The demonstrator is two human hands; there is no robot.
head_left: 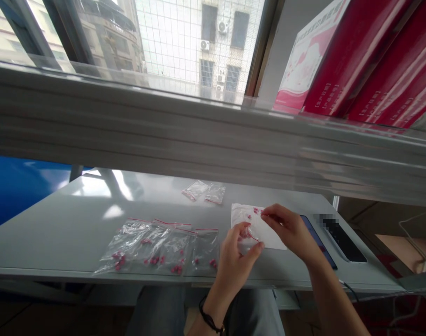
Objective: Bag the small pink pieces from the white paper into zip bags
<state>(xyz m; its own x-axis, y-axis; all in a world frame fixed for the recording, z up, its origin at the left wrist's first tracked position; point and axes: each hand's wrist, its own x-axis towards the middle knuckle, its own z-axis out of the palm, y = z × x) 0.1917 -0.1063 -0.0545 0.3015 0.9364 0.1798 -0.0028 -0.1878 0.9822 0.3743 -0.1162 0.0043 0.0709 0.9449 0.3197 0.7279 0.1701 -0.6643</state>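
Observation:
My left hand (234,254) is closed on a small clear zip bag (251,234) with a red seal line, its thumb and forefinger at the bag's mouth. Just right of it, my right hand (289,228) has thumb and forefinger pinched together over a white sheet (274,239). Tiny pink pieces (256,211) lie on the sheet beside the right fingertips; whether one is between them, I cannot make out. To the left, several filled zip bags (164,245) lie in an overlapping row, with pink pieces inside.
Two flat clear zip bags (203,190) lie farther back on the white table (69,238). Right of the sheet are a dark tablet-like device (320,242) and a long black-and-white object (344,240). A grey shelf beam (199,133) crosses above, bearing red boxes (360,60).

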